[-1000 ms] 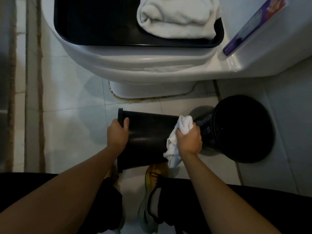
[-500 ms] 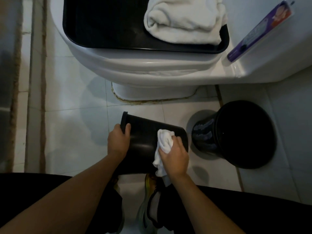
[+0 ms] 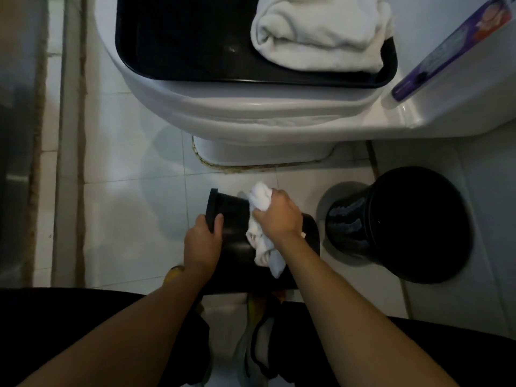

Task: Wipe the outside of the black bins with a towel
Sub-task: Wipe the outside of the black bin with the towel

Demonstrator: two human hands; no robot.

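A small black bin (image 3: 234,219) lies tipped on its side over the white floor tiles, rim to the left. My left hand (image 3: 203,241) grips that rim, thumb on the outer wall. My right hand (image 3: 279,216) holds a bunched white towel (image 3: 259,199) and presses it against the bin's upper side near the rim; a loose end of the towel (image 3: 268,255) hangs down over the bin. A second, larger black bin (image 3: 405,224) stands on the floor to the right, apart from both hands.
A white toilet (image 3: 251,107) fills the top, with a black tray (image 3: 181,37) on its lid holding a folded white towel (image 3: 321,32). A purple packet (image 3: 452,46) lies on the cistern. My knees and shoes (image 3: 251,331) are at the bottom. A wall edge (image 3: 36,135) runs along the left.
My right hand has slid the towel leftward along the bin's side, from near its base up toward the rim. My left hand has kept its grip on the rim.
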